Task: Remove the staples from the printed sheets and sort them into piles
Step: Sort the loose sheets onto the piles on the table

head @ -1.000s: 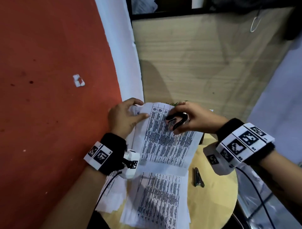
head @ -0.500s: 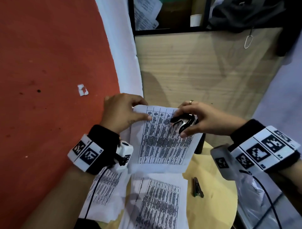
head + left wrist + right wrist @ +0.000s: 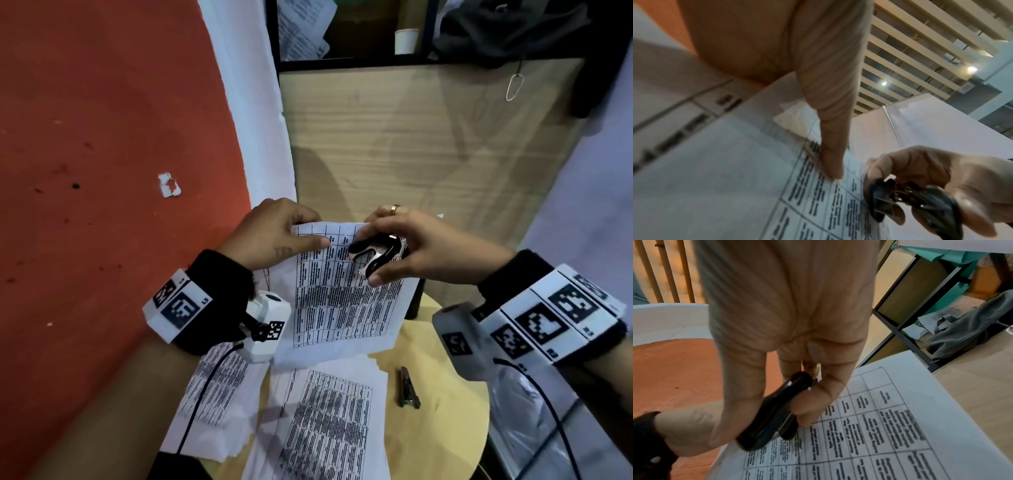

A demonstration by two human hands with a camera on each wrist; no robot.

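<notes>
My left hand pinches the top left corner of a set of printed sheets, thumb on the front, and holds it tilted above the table. The thumb presses on the printed grid of the sheets. My right hand grips a black staple remover between thumb and fingers, against the top right part of the sheets. The right wrist view shows the staple remover touching the sheets. The staple itself is not visible.
Two piles of printed sheets lie on the round wooden table: one in the middle, one at the left edge. A small dark metal tool lies right of them. Behind stands a wooden cabinet; the floor is red.
Both hands have raised the held sheets a little off the piles, and the view has tilted up. The staple remover stays at the top of the sheets.
</notes>
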